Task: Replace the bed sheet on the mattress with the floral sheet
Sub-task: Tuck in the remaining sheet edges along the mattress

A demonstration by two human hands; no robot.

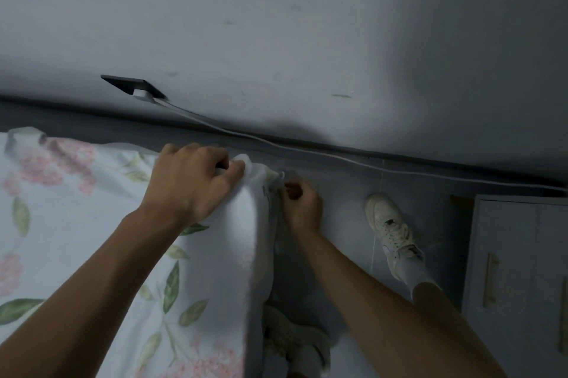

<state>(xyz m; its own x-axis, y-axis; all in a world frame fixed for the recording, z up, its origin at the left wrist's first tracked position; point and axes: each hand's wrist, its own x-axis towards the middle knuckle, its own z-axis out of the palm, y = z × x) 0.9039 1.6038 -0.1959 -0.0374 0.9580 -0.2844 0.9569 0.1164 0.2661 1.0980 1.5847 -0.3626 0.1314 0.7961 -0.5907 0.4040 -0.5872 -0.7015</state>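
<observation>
We note a black wall socket (130,84) — white cable (307,153) trailing rightward. A white cabinet (519,257) stands at right.

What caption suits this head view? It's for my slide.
Both hands, left and right, grip the floral sheet at the mattress corner.

We reach both bare arms forward and down. Our left hand (190,184) lies knuckles up with its fingers curled tight around a bunched fold. Our right hand (299,205) sits lower just beside it, fingers curled in a pinch.
</observation>
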